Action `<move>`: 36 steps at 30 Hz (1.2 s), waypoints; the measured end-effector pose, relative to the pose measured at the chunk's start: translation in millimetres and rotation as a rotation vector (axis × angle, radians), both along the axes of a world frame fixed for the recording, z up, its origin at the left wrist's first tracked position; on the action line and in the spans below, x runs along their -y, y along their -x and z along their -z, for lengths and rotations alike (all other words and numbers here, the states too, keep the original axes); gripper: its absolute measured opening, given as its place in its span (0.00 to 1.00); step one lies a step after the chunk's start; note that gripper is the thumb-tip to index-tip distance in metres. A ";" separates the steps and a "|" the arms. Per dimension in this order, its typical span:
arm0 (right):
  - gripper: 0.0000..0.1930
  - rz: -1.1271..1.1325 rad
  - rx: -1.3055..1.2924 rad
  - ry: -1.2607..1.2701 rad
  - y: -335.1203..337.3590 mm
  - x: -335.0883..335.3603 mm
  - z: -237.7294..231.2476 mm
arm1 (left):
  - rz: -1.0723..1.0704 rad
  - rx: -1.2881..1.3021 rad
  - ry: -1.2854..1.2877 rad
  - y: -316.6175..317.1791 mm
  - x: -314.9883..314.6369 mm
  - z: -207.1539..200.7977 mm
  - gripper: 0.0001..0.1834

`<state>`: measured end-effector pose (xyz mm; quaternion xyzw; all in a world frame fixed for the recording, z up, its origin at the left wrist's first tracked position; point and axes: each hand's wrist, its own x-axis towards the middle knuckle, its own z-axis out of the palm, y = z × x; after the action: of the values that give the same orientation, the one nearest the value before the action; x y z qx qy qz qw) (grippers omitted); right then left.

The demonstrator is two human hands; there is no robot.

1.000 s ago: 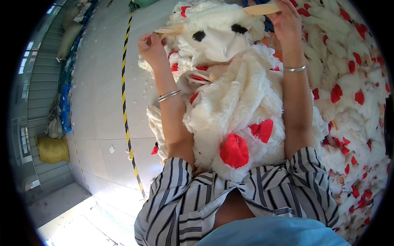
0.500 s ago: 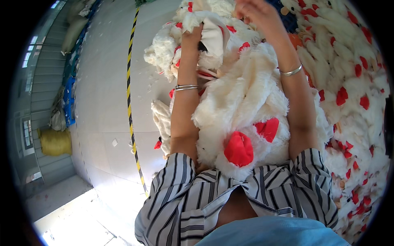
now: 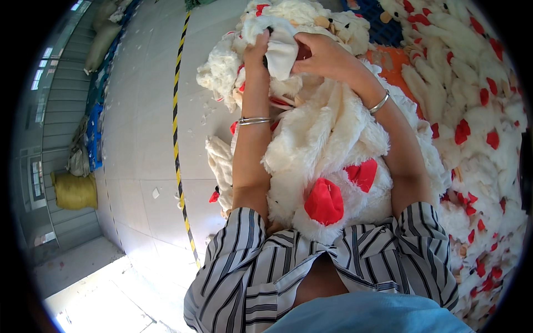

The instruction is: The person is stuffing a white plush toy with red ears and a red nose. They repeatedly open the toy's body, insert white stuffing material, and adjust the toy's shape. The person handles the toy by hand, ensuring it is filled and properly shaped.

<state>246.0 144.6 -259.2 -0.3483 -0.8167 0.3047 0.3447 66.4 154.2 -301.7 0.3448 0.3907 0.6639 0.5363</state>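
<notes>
My left hand point(image 3: 256, 53) is closed on an unstuffed white plush toy skin point(image 3: 282, 54), its smooth backing facing up and a dark spot beside my fingers. From the right, my right hand point(image 3: 328, 57) grips the same piece's edge, thumb and fingers bent round a dark reddish fold. Its fingertips are partly hidden. Beneath my forearms a big cream furry plush skin point(image 3: 325, 133) with red ear-like patches point(image 3: 323, 201) lies across my lap. More white fluffy skins point(image 3: 218, 72) are heaped around and beyond my hands.
To the right spreads a large pile of white plush skins point(image 3: 444, 94) with red parts. An orange surface point(image 3: 391, 64) and a blue crate point(image 3: 383, 28) stand near it. Leftward, a yellow-black tape line point(image 3: 175, 111) crosses the grey floor point(image 3: 139, 133); a yellow bundle point(image 3: 75, 191) lies by the wall.
My right hand has come down and left from above the heap onto the small skin's edge. The skin's hanging flap has shifted slightly left, while my left hand keeps its hold.
</notes>
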 end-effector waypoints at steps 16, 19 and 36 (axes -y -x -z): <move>0.11 -0.063 -0.955 0.567 -52.4 -4.6 -65.3 | -0.052 -0.448 -0.008 18.9 -17.5 4.8 0.28; 0.13 0.017 -1.123 0.540 -60.9 -23.1 -62.6 | 0.268 -0.892 -0.072 -3.6 14.5 -18.4 0.33; 0.14 0.262 -0.519 0.540 -80.7 -76.7 57.5 | 0.502 -0.915 0.094 -27.3 1.4 0.8 0.32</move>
<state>326.8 221.3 -316.7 -0.4391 -0.5418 0.5398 0.4714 93.6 152.8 -302.5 0.6579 0.5199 0.2784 0.4684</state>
